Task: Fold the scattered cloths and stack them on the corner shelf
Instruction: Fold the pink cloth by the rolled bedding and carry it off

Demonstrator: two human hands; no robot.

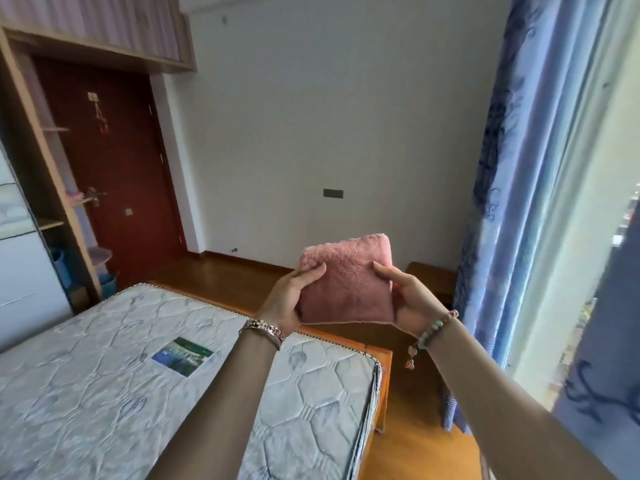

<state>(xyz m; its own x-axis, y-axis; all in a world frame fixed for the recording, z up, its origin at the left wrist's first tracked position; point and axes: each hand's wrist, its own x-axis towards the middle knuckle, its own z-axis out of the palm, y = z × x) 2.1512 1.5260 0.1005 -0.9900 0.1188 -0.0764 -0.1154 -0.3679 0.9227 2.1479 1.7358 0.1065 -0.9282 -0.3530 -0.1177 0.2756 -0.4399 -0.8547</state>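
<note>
Right now both hands hold one pink cloth (346,282) up in the air, out past the foot of the bed. It is folded into a thick, fluffy square. The left hand (292,299) grips its left edge, thumb lying across the front and fingers tucked behind. The right hand (407,299) grips the right edge the same way, thumb on the front face. Metal bangles (265,329) circle the left wrist; a beaded bracelet (433,329) with a small dangling charm hangs on the right.

Below the arms lies a bare quilted mattress (104,393) on an orange wooden bed frame (382,362), with a printed label (181,356) on the mattress top. Beyond the cloth the wooden floor (242,275) runs to a white wall (329,116). A dark red door (114,168) stands at the left, and beside it an open wooden shelf unit (55,223) in the corner; something pink sits on one shelf, too blurred to tell what. Blue patterned curtains (512,202) hang on the right by the window.
</note>
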